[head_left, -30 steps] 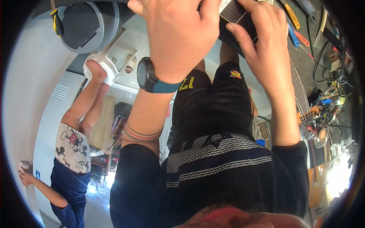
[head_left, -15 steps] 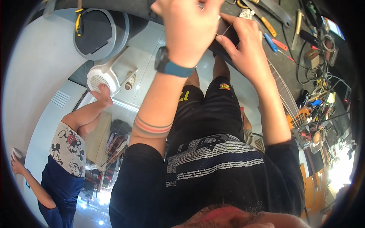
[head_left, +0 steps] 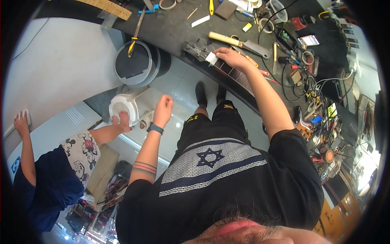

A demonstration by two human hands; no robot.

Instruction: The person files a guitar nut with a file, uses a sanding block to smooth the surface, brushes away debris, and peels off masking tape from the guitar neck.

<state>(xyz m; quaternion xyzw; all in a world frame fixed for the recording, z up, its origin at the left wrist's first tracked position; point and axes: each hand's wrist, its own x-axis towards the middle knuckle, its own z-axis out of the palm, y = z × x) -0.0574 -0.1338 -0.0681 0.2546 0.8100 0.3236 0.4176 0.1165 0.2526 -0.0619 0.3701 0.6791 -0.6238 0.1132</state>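
Observation:
A guitar neck with frets lies along the near edge of the dark workbench, its headstock with tuning pegs pointing left. My right hand reaches over the neck near the headstock, fingers together and bent down. Their tips meet a small white piece on the neck; whatever else they pinch is too small to make out. Away from the bench, my left hand hangs over the floor with curled fingers. Its inner side is hidden, so anything in it cannot be seen.
Beyond the neck lie a cleaver-like blade, a yellow-handled tool over the edge, and tape rolls. Tools and cables clutter the right. A round bin and white stool stand left, near another person.
My left hand has left the guitar and swung down and left, away from the bench. My right hand stays by the headstock. The view has shifted, showing more of the bench.

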